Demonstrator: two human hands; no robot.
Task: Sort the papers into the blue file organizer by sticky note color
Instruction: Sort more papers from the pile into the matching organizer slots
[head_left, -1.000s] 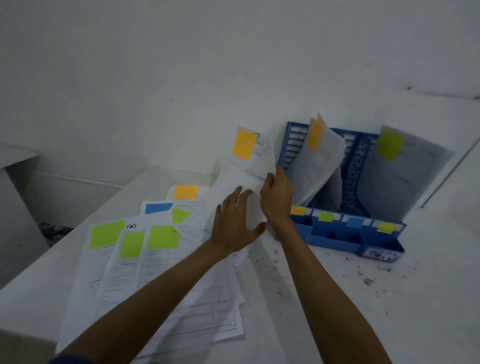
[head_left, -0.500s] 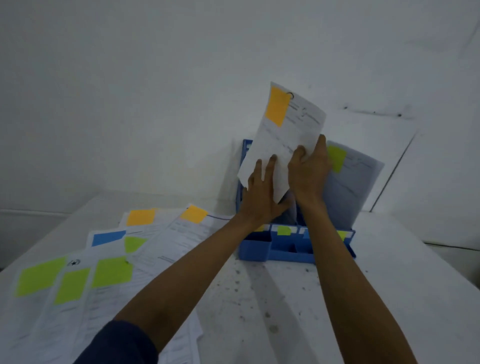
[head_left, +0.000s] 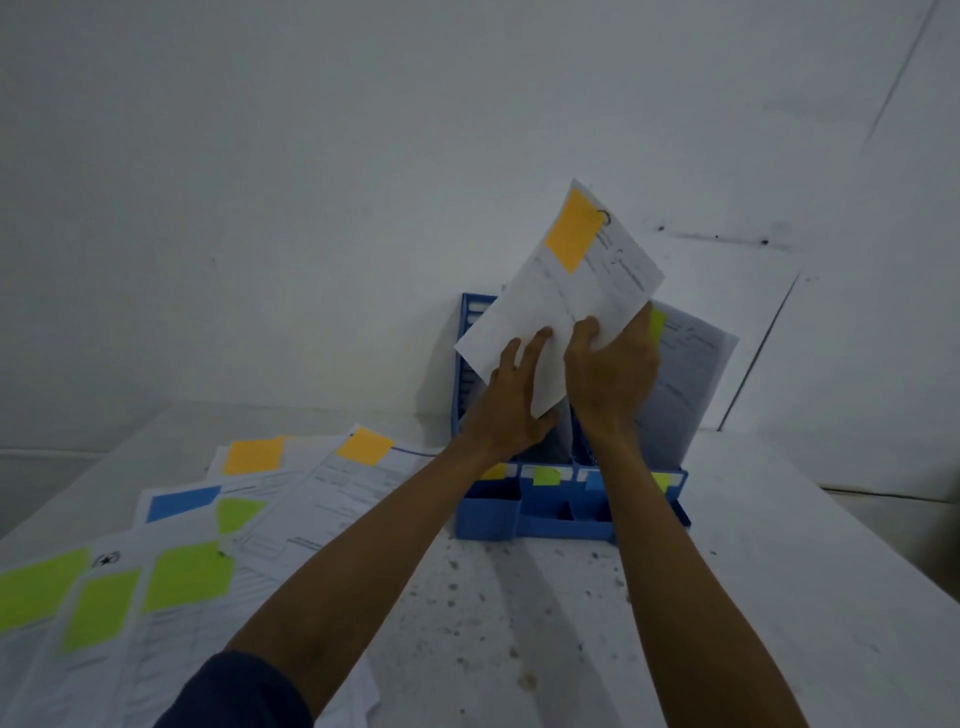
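Head view: the right hand (head_left: 613, 374) grips a sheet (head_left: 561, 306), thumb curled over its front and fingers (head_left: 640, 323) clamped behind its right edge. The left hand (head_left: 511, 400) lays straight, spread fingers against the sheet's lower left edge, steadying it rather than pinching it. The sheet carries an orange note (head_left: 571, 234) at its top corner. It is held tilted in the air at 12 o'clock of the blue organizer (head_left: 540, 514), with its low corner just over the left slots; I cannot tell whether it has entered one. The organizer stands on the worktop (head_left: 571, 623) against the wall, and small coloured labels (head_left: 545, 475) run along its front. One paper (head_left: 691, 374) with a green note already stands in the right-hand slot, at 3 o'clock of the held sheet; the hands hide the other slots. At 8 o'clock of the organizer a pile (head_left: 171, 597) lies fanned out on the worktop, showing two orange notes, one blue and several green. The sorting looks to be in its early part: at least one paper is filed, this orange one is about to go in, and most of the stack is yet to be sorted.
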